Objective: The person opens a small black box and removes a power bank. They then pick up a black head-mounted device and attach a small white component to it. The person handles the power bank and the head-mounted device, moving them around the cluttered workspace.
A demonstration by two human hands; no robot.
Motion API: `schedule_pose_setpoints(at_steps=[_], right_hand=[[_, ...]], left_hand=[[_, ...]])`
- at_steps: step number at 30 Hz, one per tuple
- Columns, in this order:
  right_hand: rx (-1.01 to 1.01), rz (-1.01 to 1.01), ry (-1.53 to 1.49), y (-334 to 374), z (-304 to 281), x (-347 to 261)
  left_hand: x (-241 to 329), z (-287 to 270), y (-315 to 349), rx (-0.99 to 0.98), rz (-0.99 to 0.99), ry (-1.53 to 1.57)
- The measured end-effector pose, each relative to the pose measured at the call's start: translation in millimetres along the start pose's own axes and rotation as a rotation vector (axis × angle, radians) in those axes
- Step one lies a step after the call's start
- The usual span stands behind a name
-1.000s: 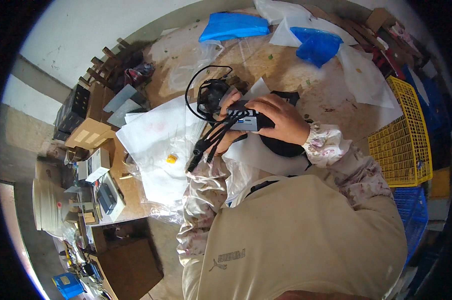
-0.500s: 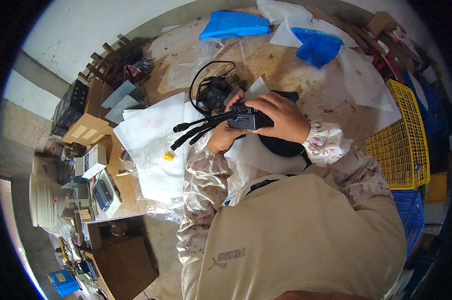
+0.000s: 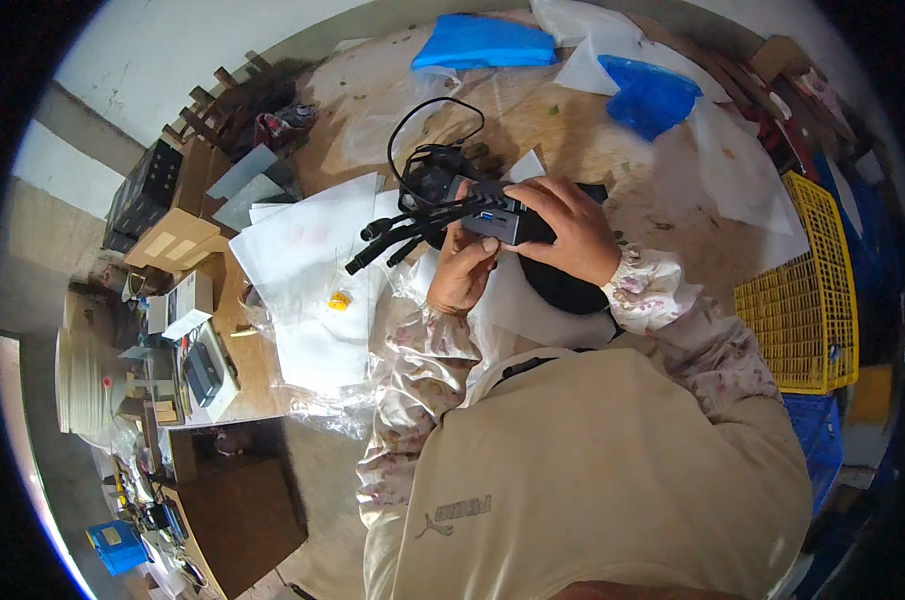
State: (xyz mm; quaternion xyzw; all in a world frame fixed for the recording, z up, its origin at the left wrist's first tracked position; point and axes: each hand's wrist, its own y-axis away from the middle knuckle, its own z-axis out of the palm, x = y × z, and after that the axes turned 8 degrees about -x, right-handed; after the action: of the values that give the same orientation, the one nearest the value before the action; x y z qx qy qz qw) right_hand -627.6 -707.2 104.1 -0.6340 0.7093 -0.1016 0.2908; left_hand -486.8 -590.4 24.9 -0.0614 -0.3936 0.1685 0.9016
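Observation:
Both my hands hold a small black electronic box (image 3: 503, 222), which has a blue USB port on the side toward me. Several short black cables with round connectors (image 3: 378, 230) stick out of it to the left. My left hand (image 3: 463, 268) is closed on the box's left end and the cable roots, thumb on the near face. Around the right end curl the fingers of my right hand (image 3: 578, 230). Just beyond lies a coil of black cable (image 3: 436, 165) on the table. White sheets (image 3: 308, 260) lie to the left, with a small yellow roll (image 3: 340, 301) on them.
At the right stands a yellow plastic crate (image 3: 803, 290) above a blue one (image 3: 815, 435). Blue plastic bags (image 3: 483, 45) and clear film lie at the table's far side. Cardboard boxes (image 3: 188, 215) and a white box (image 3: 188, 305) stand at the left.
The box has turned and risen slightly away from me in my hands. My left hand has shifted, its thumb now pressing on the near face. The view has moved a little.

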Motion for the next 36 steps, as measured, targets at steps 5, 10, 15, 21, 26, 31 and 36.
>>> schedule_pose_setpoints(at_steps=[5,10,15,21,26,31,36], right_hand=[[0.037,0.127,-0.096,8,11,17],[-0.071,0.708,-0.91,65,51,95],[-0.278,1.148,-1.211,119,80,116],[-0.252,0.718,0.12,174,105,145],[-0.256,0.663,-0.812,75,38,62],[-0.526,0.928,-1.553,36,33,9],[-0.43,0.863,-1.603,29,49,-5]], left_hand=[[-6,-18,14,0.171,-0.028,-0.232],[-16,-32,41,0.175,-0.044,-0.351],[8,15,40,0.232,0.0,-0.361],[1,5,37,0.205,-0.1,-0.336],[-9,8,45,0.27,-0.095,-0.303],[-23,14,50,0.231,0.048,-0.453],[-23,18,54,0.164,0.162,-0.607]])
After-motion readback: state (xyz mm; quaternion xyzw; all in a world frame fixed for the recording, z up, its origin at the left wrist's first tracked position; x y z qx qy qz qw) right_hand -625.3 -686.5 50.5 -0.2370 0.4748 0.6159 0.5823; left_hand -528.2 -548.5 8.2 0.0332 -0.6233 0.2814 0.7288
